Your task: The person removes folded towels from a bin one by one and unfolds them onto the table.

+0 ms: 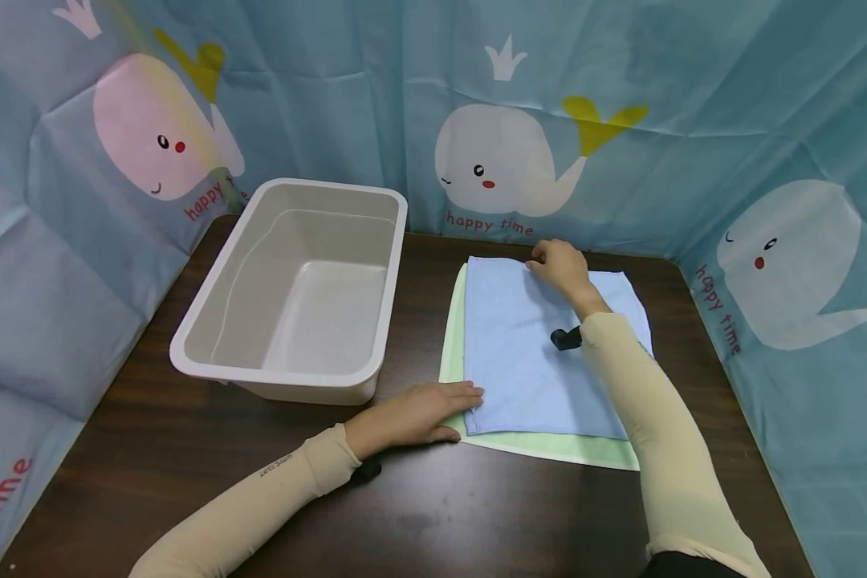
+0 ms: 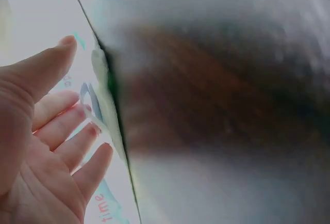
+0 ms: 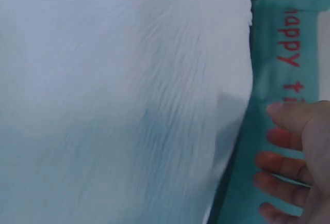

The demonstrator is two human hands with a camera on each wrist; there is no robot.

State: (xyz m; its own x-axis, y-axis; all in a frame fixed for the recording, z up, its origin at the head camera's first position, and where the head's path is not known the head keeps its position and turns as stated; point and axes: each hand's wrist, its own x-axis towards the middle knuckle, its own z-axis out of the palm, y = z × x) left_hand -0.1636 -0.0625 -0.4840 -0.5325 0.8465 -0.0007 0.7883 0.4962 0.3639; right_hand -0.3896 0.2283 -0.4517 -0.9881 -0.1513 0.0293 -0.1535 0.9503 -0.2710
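A light blue cloth (image 1: 520, 361) lies spread flat over a pale green cloth (image 1: 549, 446), whose border shows along the left and near sides. My left hand (image 1: 419, 413) rests at their near left corner, fingers extended and fingertips touching the blue cloth's edge. In the left wrist view that hand (image 2: 46, 157) has its fingers spread and holds nothing. Over the far edge of the blue cloth is my right hand (image 1: 559, 269), fingers slightly bent. The right wrist view shows this hand (image 3: 304, 157) with parted fingers and nothing gripped, beside the cloth's edge (image 3: 227, 79).
A deep grey-beige plastic tub (image 1: 332, 321) stands left of the cloths on the dark wooden table (image 1: 477, 514). Blue curtains (image 1: 347, 104) with whale prints enclose the table's back and sides.
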